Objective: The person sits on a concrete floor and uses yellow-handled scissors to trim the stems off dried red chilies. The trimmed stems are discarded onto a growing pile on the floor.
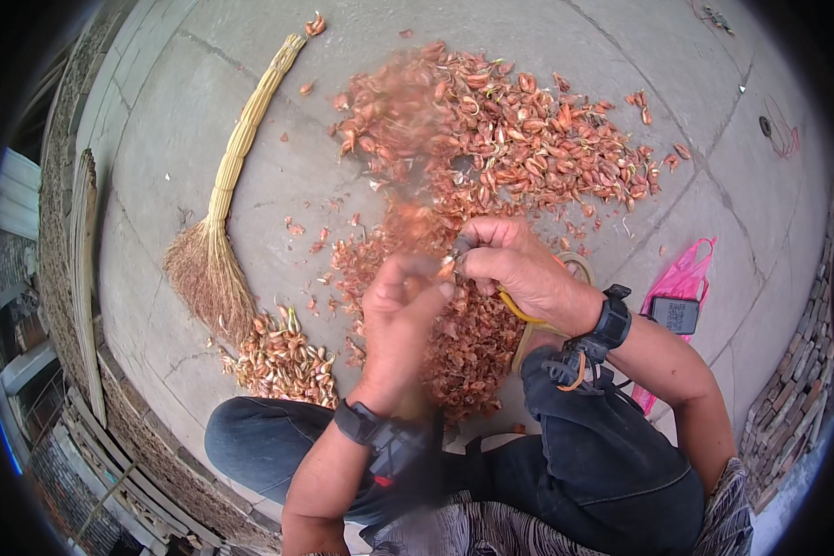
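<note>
My left hand [406, 306] and my right hand [518, 267] meet over a heap of loose reddish-brown skins [465, 354]. Between their fingertips is a small shallot bulb [446, 267], pinched by both hands; part of the view there is blurred. Beyond the hands lies a large pile of shallots in dry skins [528, 132], some with pale sprouts. A smaller pile of paler, cleaner-looking shallots [285, 358] sits on the ground beside my left knee. Both wrists wear black straps with devices.
A straw broom [233, 160] lies left, its bristles touching the smaller pile. At right, a black device [674, 315] rests on a pink plastic bag [681, 274]. Stacked bricks [792, 389] stand at the far right; wooden boards [87, 292] lie along the left edge of the concrete.
</note>
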The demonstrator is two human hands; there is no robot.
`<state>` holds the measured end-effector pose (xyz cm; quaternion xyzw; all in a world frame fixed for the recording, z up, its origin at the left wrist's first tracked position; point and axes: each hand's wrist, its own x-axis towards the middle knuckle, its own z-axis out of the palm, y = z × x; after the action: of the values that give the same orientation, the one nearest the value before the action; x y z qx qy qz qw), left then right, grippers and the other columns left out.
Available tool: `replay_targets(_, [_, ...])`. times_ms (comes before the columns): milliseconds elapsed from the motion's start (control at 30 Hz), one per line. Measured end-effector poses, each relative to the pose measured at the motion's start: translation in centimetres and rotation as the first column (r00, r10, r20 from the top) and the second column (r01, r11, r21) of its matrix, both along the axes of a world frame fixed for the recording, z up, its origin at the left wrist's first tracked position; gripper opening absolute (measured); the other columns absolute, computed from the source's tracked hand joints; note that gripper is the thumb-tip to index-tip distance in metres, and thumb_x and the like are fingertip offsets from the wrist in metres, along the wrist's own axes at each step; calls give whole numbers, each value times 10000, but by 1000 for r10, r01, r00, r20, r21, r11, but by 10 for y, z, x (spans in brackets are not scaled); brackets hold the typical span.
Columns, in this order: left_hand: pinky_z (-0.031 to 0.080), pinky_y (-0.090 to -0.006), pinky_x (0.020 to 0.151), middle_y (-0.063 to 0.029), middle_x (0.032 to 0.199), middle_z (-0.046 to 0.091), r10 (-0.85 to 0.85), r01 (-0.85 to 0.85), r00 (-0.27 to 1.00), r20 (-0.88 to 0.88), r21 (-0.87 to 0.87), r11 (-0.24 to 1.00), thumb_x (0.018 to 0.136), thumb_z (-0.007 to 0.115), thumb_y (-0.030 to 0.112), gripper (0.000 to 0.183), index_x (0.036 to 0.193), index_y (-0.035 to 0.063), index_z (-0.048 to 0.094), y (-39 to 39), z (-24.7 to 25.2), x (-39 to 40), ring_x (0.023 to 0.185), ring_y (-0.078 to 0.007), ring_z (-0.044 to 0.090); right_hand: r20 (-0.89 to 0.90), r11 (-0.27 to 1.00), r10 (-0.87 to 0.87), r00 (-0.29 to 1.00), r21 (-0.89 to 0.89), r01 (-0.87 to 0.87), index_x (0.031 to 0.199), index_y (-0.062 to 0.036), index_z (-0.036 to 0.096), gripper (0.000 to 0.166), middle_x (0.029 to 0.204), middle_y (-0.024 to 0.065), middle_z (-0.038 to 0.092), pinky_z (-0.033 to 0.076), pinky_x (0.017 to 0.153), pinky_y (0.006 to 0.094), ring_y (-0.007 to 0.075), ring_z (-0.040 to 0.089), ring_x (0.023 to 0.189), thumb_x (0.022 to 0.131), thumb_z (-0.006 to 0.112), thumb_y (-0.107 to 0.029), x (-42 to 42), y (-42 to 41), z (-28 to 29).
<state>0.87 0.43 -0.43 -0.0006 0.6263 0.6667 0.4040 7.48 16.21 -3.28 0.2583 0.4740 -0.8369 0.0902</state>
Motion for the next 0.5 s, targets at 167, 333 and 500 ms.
replay_targets(167, [437,-217,757,-34,1037,596,-13,13,1000,4,-1,1000,765,698,-51,246,961,39,578,2,3,0,865,-78,504,94,970,-45,995,-235,66,751,-52,573,38,639,-20,533,357,488,209,48,451,541,786,560,-61,0,-3,-2])
replay_targets(333, [450,-206,698,-16,978,587,-24,25,998,-62,14,1000,783,667,-68,230,967,39,579,0,2,1,845,-69,515,70,983,-7,998,-185,20,779,-41,597,45,649,-13,543,363,481,211,50,453,534,793,563,-66,0,-3,-1])
replay_targets(500, [398,-197,593,-4,916,581,4,-7,994,-110,-27,1000,827,651,-14,172,978,36,586,2,0,2,714,-51,477,43,992,14,999,-126,-9,820,-28,608,54,701,2,574,383,491,204,51,474,546,802,580,-70,0,-2,2])
